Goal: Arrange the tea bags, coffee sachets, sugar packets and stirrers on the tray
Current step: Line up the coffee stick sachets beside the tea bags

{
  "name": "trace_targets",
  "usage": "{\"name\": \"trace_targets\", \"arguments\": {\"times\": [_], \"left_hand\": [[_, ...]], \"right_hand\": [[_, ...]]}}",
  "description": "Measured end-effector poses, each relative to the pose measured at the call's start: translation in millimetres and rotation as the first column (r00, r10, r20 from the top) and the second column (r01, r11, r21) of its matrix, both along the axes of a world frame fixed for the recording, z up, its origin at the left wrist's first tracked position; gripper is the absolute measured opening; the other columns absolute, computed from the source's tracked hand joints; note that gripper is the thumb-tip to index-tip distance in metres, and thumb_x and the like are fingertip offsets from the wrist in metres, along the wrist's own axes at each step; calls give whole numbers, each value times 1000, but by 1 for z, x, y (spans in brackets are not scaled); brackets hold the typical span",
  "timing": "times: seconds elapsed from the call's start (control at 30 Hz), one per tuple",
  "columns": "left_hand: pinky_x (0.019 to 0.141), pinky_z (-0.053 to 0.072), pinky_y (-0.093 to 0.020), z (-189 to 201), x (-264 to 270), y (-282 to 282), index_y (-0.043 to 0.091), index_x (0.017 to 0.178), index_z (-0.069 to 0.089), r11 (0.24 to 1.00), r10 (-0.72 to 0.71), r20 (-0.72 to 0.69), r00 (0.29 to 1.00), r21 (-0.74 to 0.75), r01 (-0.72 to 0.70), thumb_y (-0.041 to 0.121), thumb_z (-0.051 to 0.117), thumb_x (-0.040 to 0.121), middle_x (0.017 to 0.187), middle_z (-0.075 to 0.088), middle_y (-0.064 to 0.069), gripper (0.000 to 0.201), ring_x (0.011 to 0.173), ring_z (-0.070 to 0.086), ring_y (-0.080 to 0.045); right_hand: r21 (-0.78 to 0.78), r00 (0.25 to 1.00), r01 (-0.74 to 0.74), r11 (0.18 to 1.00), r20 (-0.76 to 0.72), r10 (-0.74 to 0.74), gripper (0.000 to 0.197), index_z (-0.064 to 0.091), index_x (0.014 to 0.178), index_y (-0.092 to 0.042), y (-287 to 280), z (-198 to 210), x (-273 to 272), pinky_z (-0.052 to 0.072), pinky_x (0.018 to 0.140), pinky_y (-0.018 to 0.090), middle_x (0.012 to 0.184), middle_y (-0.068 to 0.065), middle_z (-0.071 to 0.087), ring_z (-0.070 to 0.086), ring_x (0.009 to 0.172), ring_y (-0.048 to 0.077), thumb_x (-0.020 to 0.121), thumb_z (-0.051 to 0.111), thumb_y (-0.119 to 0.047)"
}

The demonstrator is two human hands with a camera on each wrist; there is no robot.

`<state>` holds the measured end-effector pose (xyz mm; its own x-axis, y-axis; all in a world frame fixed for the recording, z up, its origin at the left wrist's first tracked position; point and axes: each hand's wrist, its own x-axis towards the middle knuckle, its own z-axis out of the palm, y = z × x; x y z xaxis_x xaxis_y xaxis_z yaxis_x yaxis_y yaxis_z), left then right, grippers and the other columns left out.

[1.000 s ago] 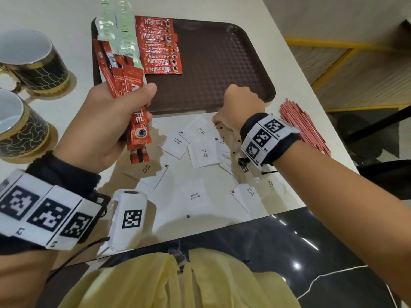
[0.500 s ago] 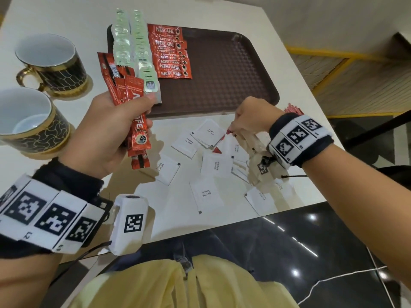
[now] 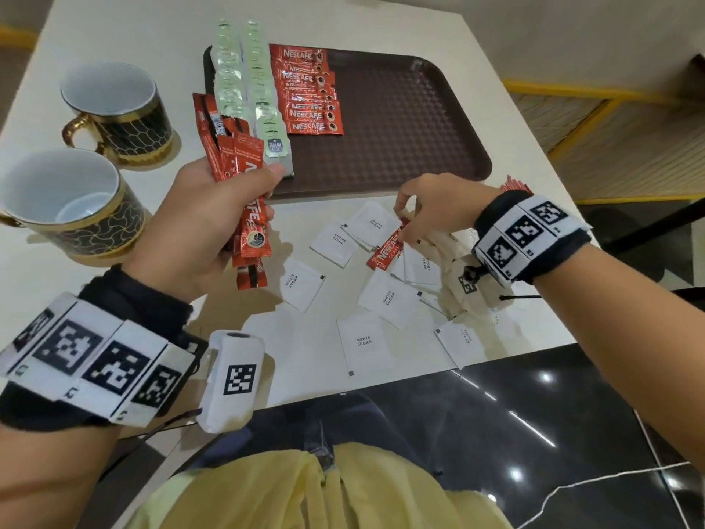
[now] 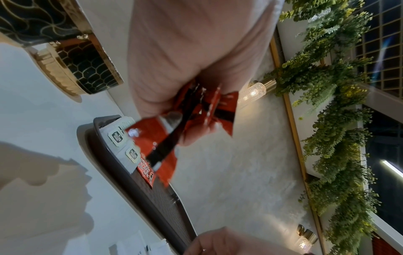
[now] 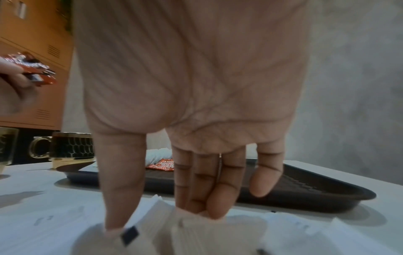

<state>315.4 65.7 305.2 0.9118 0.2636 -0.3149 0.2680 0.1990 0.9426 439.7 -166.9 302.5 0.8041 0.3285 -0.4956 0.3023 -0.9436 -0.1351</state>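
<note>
My left hand (image 3: 263,192) grips a bundle of red coffee sachets (image 3: 248,223) just in front of the brown tray's (image 3: 419,147) near left corner; in the left wrist view the sachets (image 4: 196,112) fan out of the fist. On the tray's left side lie two rows of pale tea bags (image 3: 244,78) and a row of coffee sachets (image 3: 309,93). My right hand (image 3: 408,223) reaches down among the scattered white sugar packets (image 3: 301,284) and pinches the far end of a loose red coffee sachet (image 3: 387,250). Red stirrers (image 3: 515,185) peek out behind the right wrist.
Two black-and-gold cups (image 3: 114,112) (image 3: 65,204) stand on the table left of the tray. The table's near edge runs just below the sugar packets, with dark glossy floor beyond it. The tray's right half is bare.
My right hand has slid left through the sugar packets, and a red sachet that was mostly covered now lies exposed at its fingertips. The left hand keeps its bundle.
</note>
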Motion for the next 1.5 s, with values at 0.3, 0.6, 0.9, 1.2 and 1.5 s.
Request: {"name": "trace_targets", "arguments": {"times": [0.3,0.6,0.9,1.2,1.5], "left_hand": [[64,48,-32,-4,3,-3,13,129,56,999,31,-4,1000,14,-31,25,67,91,72,61,9,42,63,57,-10],[64,49,-31,-4,5,-8,23,108,58,1000,28,-12,1000,10,-28,26,68,90,75,61,8,20,64,58,-9],[55,52,-23,-2,7,-15,20,97,59,995,19,17,1000,-103,-17,21,66,91,69,60,6,9,58,61,-7],[52,50,-21,1,10,-9,22,88,61,976,49,2,999,-212,-48,31,70,84,68,59,5,14,56,57,-6],[47,47,-16,-1,14,3,17,81,54,825,26,-97,995,-560,-76,35,62,91,65,54,3,22,53,49,-6]], "right_hand": [[58,959,-262,963,123,253,21,71,104,-22,-8,-10,-8,57,80,36,99,-4,69,63,84,14,83,73,-18],[72,935,-342,937,123,332,30,65,109,-21,4,-8,-7,52,79,35,103,-3,57,56,90,19,82,75,-27],[-47,894,-440,897,77,442,12,67,93,-16,20,-15,-5,52,75,34,99,-3,53,55,86,17,82,73,-17],[-36,907,-421,907,-50,419,33,51,67,-26,30,-12,6,41,53,19,68,-9,59,56,61,8,80,76,-8],[232,972,-228,946,-6,236,18,74,81,-15,9,63,17,48,62,23,70,-2,70,63,65,13,92,61,-9]]}}
